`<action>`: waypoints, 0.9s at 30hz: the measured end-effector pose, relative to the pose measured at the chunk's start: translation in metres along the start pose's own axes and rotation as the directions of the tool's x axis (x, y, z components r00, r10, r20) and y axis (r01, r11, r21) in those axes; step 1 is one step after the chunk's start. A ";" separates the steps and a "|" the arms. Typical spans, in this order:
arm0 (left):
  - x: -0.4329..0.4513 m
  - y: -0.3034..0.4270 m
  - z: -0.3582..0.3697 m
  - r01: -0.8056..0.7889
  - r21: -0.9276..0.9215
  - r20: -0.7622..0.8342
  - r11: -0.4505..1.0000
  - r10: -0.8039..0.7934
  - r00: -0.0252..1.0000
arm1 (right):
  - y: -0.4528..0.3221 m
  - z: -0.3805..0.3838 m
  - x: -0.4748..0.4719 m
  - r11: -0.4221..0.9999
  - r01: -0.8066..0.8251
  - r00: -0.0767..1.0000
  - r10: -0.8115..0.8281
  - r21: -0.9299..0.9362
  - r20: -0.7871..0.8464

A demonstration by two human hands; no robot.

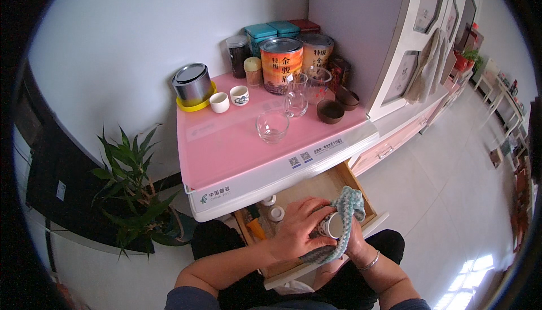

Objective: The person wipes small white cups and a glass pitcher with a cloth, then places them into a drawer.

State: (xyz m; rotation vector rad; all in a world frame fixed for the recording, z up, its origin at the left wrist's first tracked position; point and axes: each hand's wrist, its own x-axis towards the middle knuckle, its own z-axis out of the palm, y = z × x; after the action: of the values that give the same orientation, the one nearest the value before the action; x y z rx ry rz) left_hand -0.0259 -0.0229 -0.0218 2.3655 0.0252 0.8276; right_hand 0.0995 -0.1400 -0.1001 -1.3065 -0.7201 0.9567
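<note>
Above the pulled-out wooden drawer (360, 178), my left hand (296, 229) grips a small white cup (335, 225) with a dark pattern on its side. A crocheted teal and grey cloth (348, 208) is bunched against the cup and hangs below it. Behind the cloth, my right hand (357, 240) presses it to the cup; most of its fingers are hidden. Two small white cups, one plain (219, 102) and one painted (239, 95), stand on the pink table mat (220, 153). A clear glass bowl (272, 127) sits nearer the front edge.
A glass pitcher (296, 98), dark brown bowls (330, 112) and an orange tea tin (282, 66) stand further back. On the left are a metal tin (191, 81) on a yellow tray and a potted plant (137, 191). White bottles (276, 213) lie in the drawer.
</note>
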 end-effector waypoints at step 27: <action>-0.009 -0.009 -0.004 -0.266 0.177 0.268 0.948 0.213 0.939 | -0.026 0.005 -0.001 0.952 0.122 0.927 -0.008 -0.280 0.374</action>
State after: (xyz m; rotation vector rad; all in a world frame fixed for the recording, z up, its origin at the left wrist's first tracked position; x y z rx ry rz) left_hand -0.0340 -0.0155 -0.0291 2.6961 -0.3002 0.6614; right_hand 0.0993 -0.1390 -0.0740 -1.3657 -1.2342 1.0824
